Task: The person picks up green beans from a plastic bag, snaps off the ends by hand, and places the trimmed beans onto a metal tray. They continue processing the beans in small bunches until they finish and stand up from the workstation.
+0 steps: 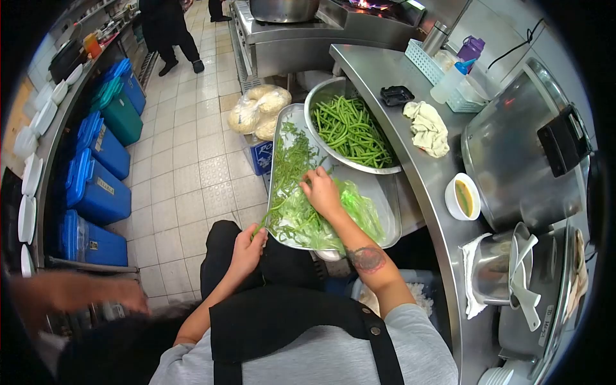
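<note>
My left hand (248,250) is closed at the near left edge of a metal tray (393,221), pinching thin green stems (261,224). My right hand (320,191) reaches over the tray with its fingers curled together; whatever is between them is too small to make out. Feathery green herb sprigs (292,157) cover the tray's left side. Under and beside my right hand lies a clear plastic bag (359,208) with light-green contents. A metal bowl (312,106) full of green beans (350,131) rests at the tray's far end, partly over it.
On the right, a steel counter (417,135) bears a cloth (427,128), a white bowl (462,196) and a large pot (513,147). Bagged pale food (260,109) stands beyond the tray. Blue bins (99,186) line the left. Another person's blurred arm (83,294) is at lower left.
</note>
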Tool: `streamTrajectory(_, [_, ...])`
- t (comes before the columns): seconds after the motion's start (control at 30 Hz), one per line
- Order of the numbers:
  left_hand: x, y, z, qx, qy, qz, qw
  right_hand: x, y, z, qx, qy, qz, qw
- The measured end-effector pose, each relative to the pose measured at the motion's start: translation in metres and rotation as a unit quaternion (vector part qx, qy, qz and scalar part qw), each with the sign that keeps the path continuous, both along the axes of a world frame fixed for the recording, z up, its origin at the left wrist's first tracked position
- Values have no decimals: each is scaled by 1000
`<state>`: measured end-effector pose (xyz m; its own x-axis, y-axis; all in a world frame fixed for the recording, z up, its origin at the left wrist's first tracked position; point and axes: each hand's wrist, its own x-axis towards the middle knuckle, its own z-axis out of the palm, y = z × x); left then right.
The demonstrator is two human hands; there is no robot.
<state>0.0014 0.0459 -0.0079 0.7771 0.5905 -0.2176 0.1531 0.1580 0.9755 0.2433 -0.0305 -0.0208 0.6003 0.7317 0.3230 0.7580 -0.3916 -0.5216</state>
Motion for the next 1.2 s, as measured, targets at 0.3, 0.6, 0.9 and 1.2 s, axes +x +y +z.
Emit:
streamTrajectory(0.3, [3, -1, -4, -16, 0, -7, 1000, -2, 1, 2, -18, 11, 20, 1000])
streamTrajectory(0.6, [1, 0, -2, -3, 4, -2, 1000, 11, 0, -6, 91, 228, 59, 968])
streamTrajectory(0.9, [3, -1, -1, 31, 17, 3, 999, -3, -15, 37, 109, 684, 167, 701])
streamTrajectory(1.2, [7, -6, 5, 44, 28, -2, 999, -25, -15, 26, -49, 508, 387, 768])
